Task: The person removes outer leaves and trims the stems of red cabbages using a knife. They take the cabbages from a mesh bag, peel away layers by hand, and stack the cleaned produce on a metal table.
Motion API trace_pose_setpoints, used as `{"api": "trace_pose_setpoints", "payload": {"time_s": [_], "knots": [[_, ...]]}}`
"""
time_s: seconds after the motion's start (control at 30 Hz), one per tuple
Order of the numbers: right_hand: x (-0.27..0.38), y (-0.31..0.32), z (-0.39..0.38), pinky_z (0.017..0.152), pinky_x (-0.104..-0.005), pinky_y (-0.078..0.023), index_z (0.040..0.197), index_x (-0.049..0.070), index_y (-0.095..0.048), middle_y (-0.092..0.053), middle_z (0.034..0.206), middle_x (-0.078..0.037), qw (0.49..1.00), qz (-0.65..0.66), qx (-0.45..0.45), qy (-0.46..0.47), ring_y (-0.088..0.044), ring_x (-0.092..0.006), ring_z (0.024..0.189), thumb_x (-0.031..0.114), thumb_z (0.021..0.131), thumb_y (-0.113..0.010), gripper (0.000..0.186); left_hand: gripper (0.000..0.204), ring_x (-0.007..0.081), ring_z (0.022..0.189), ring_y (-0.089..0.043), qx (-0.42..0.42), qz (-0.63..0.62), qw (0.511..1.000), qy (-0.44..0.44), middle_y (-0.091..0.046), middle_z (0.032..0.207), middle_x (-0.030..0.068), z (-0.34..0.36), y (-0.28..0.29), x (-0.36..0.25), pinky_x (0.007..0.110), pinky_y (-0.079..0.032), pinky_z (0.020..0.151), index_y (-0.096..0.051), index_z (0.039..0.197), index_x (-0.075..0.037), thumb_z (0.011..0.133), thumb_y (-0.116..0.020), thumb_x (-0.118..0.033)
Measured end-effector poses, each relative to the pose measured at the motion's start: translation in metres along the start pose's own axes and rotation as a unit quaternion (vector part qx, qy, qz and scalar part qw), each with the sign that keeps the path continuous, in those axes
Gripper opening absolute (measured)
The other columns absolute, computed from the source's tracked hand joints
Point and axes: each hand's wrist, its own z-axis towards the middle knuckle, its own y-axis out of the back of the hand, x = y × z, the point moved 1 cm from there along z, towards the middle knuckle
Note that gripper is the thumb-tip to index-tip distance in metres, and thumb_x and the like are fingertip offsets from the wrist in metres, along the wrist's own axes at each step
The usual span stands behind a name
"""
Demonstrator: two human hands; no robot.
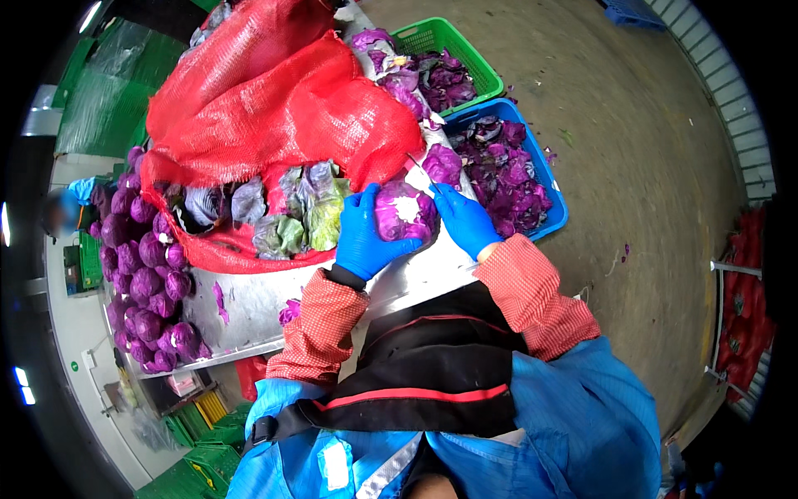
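Looks to me like you're mid-trim on this one: the red cabbage (397, 218) is sitting right in front of you at the near edge of the metal table (249, 323), its pale cut patch (407, 208) facing up. Your gloved left hand (366, 237) is cupped around its left side, thumb along the near side, so that grip is fairly wide and full of cabbage. Your gloved right hand (467, 223) is closed narrow around a thin knife (422, 172), handle mostly hidden in the fingers, blade angled up and away past the far right of the head. Can't tell if the edge is touching anything. If there's more to take off, I'd say the next move calls for a steady left hand and the blade brought back in, with that left thumb kept out of its path. As for what's in the way: a loose purple leaf (443, 165) lies right by the blade, and the red mesh sack (332, 116) bulges up close beyond the cabbage, with greenish outer leaves (320, 208) at its mouth, so your far side is cramped. Peeled cabbages (145, 279) are heaped off to the left; the blue crate (559, 212) and green crate (492, 81) on the right hold purple leaves.
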Motion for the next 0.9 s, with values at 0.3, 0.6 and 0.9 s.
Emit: {"api": "trace_pose_setpoints", "payload": {"time_s": [0.3, 0.6, 0.9], "knots": [[0.053, 0.05, -0.028, 0.042, -0.0378, -0.044, 0.085, 0.01, -0.052, -0.055, 0.067, -0.012, 0.969, -0.234, 0.042, 0.064, -0.058, -0.0273, 0.052, 0.019, 0.089, -0.048, 0.011, 0.098, 0.0376, 0.105, -0.047, -0.079, -0.026, 0.994, 0.071, -0.044, 0.115, 0.025, 0.024, -0.025, -0.003, 0.042, -0.039, 0.092, -0.036, 0.125, 0.005, 0.053, -0.082, -0.042], [-0.002, 0.075, 0.044, 0.052, -0.0475, -0.046, 0.087, 0.005, -0.054, -0.06, 0.074, -0.02, 0.971, -0.182, 0.114, -0.107, -0.06, -0.0391, 0.064, 0.019, 0.091, -0.041, 0.02, 0.087, 0.0379, 0.105, -0.044, -0.108, 0.052, 0.993, 0.013, -0.045, 0.11, 0.0226, 0.014, -0.033, -0.034, 0.044, -0.037, 0.091, -0.042, 0.119, 0.002, 0.054, -0.081, -0.041], [0.029, 0.041, 0.041, 0.076, -0.0414, -0.049, 0.126, 0.008, -0.044, -0.059, 0.109, -0.019, 0.989, -0.067, 0.086, -0.095, -0.06, -0.036, 0.093, 0.045, 0.079, -0.062, 0.063, 0.097, 0.0319, 0.114, -0.04, -0.06, -0.041, 0.996, -0.06, -0.038, 0.12, 0.0169, 0.003, -0.019, -0.003, 0.04, -0.034, 0.1, -0.034, 0.128, -0.002, 0.052, -0.084, -0.037]]}}
